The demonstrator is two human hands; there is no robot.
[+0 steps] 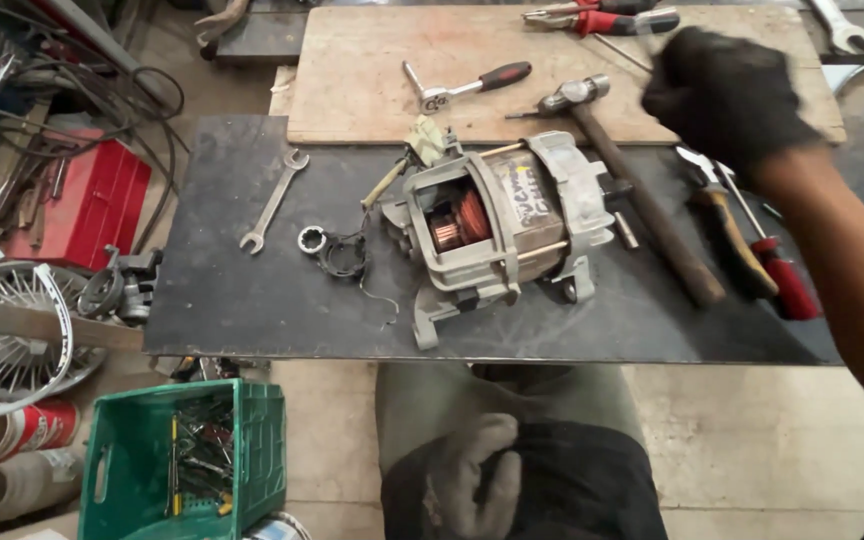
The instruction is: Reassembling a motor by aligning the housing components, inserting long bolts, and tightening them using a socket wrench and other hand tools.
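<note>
An electric motor (497, 225) with a grey metal frame and copper windings lies on a dark steel plate (222, 290). My right hand (727, 95), in a black glove, hovers above the plate's far right corner, blurred. Its fingers are curled and I see nothing in them. It is nearest to the head of a wooden-handled hammer (642, 195). A thin metal rod (620, 52) on the wooden board ends at this hand's edge. My left hand (472, 475), in a grey glove, rests on dark cloth on my lap with loose fingers, holding nothing.
A ratchet (462, 90) lies on the wooden board (352, 70). On the plate are an open wrench (274, 200), a ring with wires (337, 250), pliers (727, 225) and a red screwdriver (782, 275). A green crate (122, 460), red toolbox (92, 200) and wheel rim (7, 340) stand left.
</note>
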